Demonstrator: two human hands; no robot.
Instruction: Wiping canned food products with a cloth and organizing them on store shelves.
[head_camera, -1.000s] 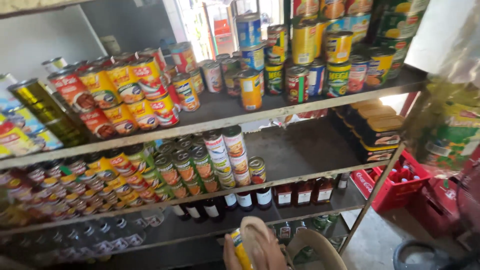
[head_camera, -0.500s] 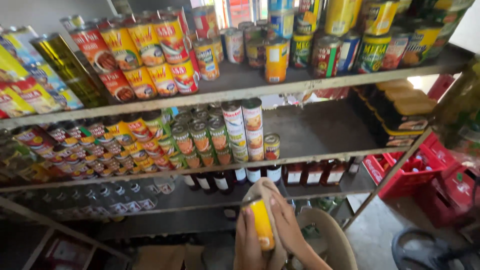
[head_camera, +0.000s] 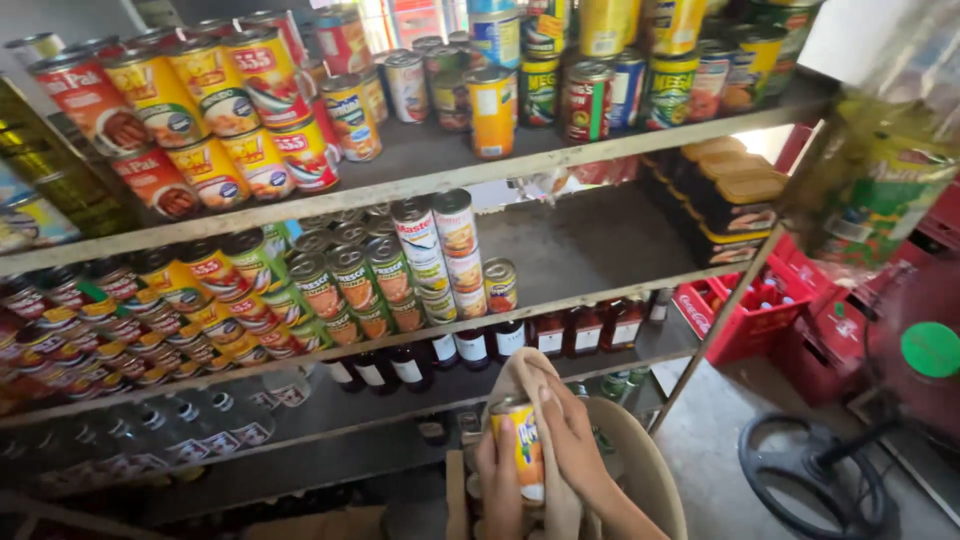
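Fingers of both my hands wrap a yellow can (head_camera: 524, 452).
Right hand (head_camera: 572, 440) presses a beige cloth (head_camera: 520, 375) on it, left hand (head_camera: 497, 487) grips below; stocked shelves (head_camera: 560, 150) stand beyond.

Daylight enters from behind the grey metal shelving unit (head_camera: 560, 150), brightest in the gaps top centre and at right. Lower shelves sit dim, dark glass bottles (head_camera: 470, 348) in shadow. Glare on the tin lids. Translucent plastic bags (head_camera: 880, 190) at right blurred; edges bow slightly.
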